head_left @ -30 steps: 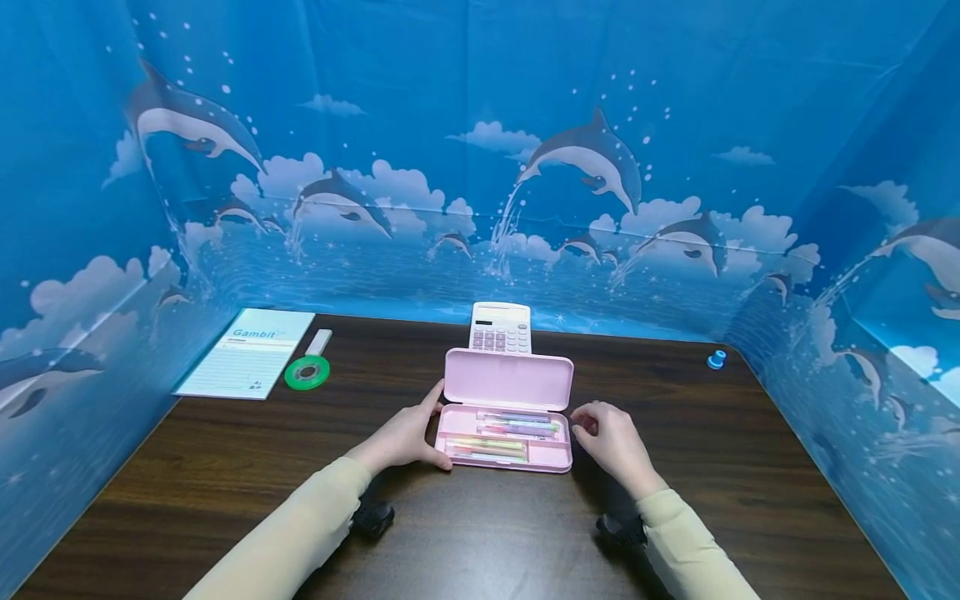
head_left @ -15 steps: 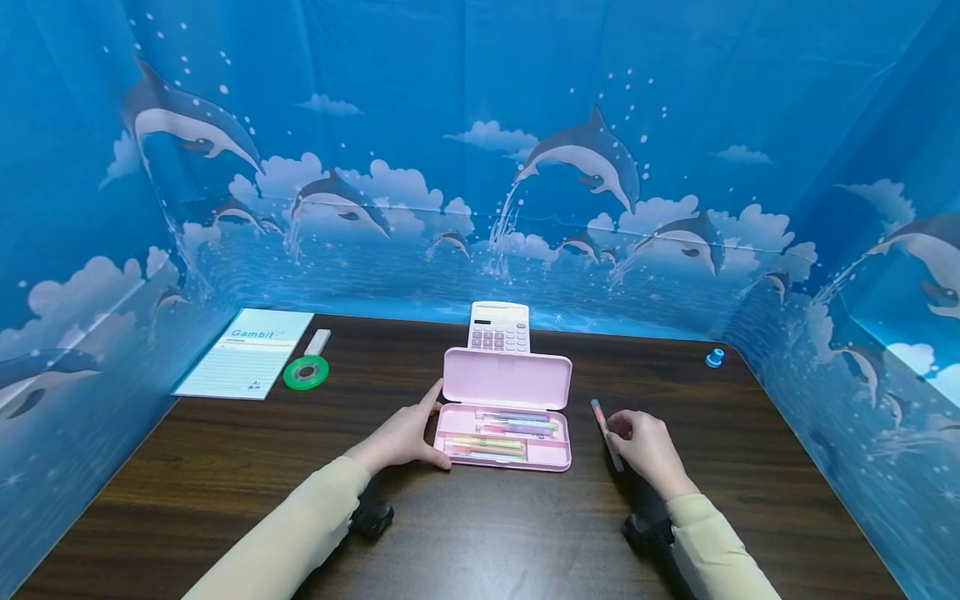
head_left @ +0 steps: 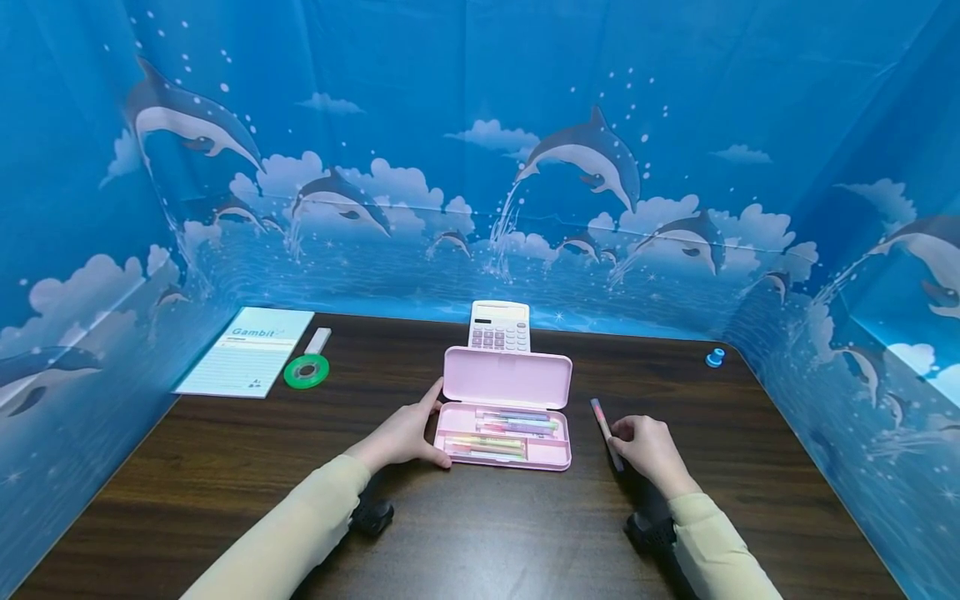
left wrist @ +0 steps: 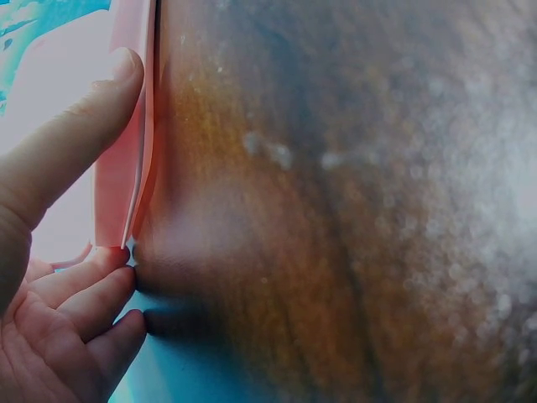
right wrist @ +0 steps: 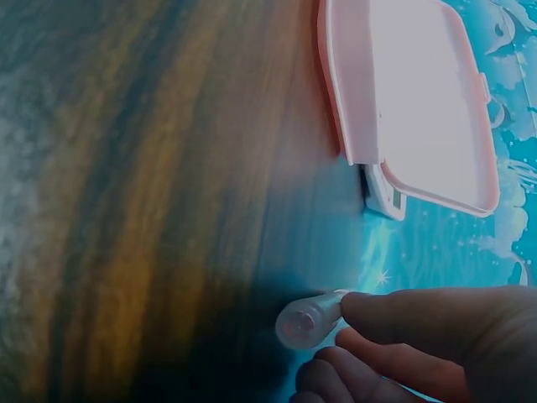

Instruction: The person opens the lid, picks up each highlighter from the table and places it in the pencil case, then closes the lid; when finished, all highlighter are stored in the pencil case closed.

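An open pink pencil case (head_left: 504,414) (right wrist: 403,109) (left wrist: 126,159) lies mid-table with several pastel pens in its tray. My left hand (head_left: 408,433) (left wrist: 59,252) rests against the case's left end, thumb along the lid edge, fingers straight. To the right of the case my right hand (head_left: 648,450) (right wrist: 411,344) pinches a pink pen (head_left: 604,421) (right wrist: 309,321) that lies on or just above the dark wooden table (head_left: 480,533); which one I cannot tell.
A white calculator (head_left: 500,326) stands behind the case. At the back left are a Gambit notepad (head_left: 247,352), a green tape roll (head_left: 307,371) and a white eraser (head_left: 319,340). A small blue object (head_left: 715,358) sits back right. Blue dolphin-print cloth walls three sides.
My right hand went from the case's right edge out to the right with a pink pen, which has now come down to or near the tabletop. The left hand stayed put.
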The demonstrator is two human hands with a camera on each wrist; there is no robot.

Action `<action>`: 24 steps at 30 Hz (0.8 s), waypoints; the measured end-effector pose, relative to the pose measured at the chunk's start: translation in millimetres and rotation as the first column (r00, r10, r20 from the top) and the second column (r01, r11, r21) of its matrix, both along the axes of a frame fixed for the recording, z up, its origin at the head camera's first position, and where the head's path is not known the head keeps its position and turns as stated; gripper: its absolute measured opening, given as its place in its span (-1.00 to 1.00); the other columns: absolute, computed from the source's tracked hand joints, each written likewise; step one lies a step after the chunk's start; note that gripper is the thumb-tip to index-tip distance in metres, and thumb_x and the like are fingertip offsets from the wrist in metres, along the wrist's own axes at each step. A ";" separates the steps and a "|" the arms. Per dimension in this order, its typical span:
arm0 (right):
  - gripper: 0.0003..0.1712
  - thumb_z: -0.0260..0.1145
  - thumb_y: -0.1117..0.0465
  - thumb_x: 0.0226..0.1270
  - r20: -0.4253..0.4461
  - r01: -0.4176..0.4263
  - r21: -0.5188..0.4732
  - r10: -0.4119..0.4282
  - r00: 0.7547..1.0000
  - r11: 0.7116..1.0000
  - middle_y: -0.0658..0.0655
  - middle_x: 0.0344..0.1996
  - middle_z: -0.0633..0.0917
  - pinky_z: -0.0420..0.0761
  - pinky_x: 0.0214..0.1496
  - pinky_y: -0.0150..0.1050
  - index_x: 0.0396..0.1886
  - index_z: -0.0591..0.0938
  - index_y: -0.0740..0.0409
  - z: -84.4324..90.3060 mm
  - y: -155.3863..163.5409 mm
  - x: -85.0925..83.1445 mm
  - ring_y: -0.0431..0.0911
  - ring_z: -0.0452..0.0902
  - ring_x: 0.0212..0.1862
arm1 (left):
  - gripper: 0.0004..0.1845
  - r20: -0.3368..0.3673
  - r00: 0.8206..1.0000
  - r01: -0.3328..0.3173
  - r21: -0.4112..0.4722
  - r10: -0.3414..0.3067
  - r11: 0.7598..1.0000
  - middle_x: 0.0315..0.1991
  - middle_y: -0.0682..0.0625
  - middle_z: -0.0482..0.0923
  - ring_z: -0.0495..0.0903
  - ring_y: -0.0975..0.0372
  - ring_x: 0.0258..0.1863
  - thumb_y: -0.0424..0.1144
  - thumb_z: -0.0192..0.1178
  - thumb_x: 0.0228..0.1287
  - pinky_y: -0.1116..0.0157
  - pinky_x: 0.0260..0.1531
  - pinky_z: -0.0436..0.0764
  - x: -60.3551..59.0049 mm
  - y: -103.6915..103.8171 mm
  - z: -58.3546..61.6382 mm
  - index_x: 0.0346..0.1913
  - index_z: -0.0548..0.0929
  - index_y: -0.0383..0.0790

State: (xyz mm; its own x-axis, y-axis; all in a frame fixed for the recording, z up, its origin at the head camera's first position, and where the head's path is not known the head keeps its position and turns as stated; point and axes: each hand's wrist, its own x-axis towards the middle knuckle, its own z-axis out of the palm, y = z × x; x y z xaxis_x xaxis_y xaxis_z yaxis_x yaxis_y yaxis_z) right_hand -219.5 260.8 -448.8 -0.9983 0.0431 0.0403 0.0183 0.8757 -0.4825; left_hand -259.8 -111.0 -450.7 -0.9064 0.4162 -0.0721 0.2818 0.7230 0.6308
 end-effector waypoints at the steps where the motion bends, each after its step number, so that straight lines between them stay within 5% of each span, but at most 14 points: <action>1: -0.82 0.39 0.30 0.10 0.001 -0.005 -0.004 0.005 1.000 1.000 0.12 -0.48 0.69 0.60 -0.31 -0.12 -0.31 0.70 0.34 0.6 0.0 -0.3 -0.09 0.51 -0.44 | 0.41 -0.001 1.000 0.000 -0.002 0.000 1.000 0.26 -0.18 0.41 0.43 0.02 0.21 0.01 0.60 -0.33 0.00 0.26 0.30 -0.3 0.1 0.0 0.52 -0.18 -0.17; 14: -0.87 0.36 0.33 0.11 0.045 -0.006 -0.020 0.006 0.999 1.000 0.12 -0.53 0.69 0.51 -0.44 -0.22 -0.40 0.69 0.37 4.2 -3.2 -1.2 -0.12 0.48 -0.51 | 0.41 -0.008 1.000 0.009 0.001 -0.009 1.000 0.26 -0.19 0.41 0.42 0.01 0.21 0.02 0.60 -0.33 0.00 0.25 0.31 -1.9 0.5 0.5 0.51 -0.17 -0.21; 24: -0.87 0.35 0.35 0.08 0.096 0.069 -0.064 -0.062 0.993 0.996 0.10 -0.60 0.59 0.50 -0.55 -0.26 -0.38 0.65 0.35 4.8 -3.7 2.4 -0.13 0.44 -0.61 | 0.40 -0.002 1.000 0.016 0.010 -0.016 1.000 0.26 -0.19 0.41 0.43 0.01 0.20 0.01 0.60 -0.32 -0.01 0.24 0.31 1.1 -0.2 0.9 0.52 -0.19 -0.17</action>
State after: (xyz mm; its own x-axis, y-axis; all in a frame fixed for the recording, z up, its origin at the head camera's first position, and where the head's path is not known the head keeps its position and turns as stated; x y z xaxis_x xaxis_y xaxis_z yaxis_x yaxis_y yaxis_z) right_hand -217.1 257.1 -444.0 -0.9924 0.1080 -0.0590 0.1228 0.8369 -0.5334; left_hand -258.7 -111.3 -449.8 -0.8999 0.4310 -0.0659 0.2945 0.7122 0.6372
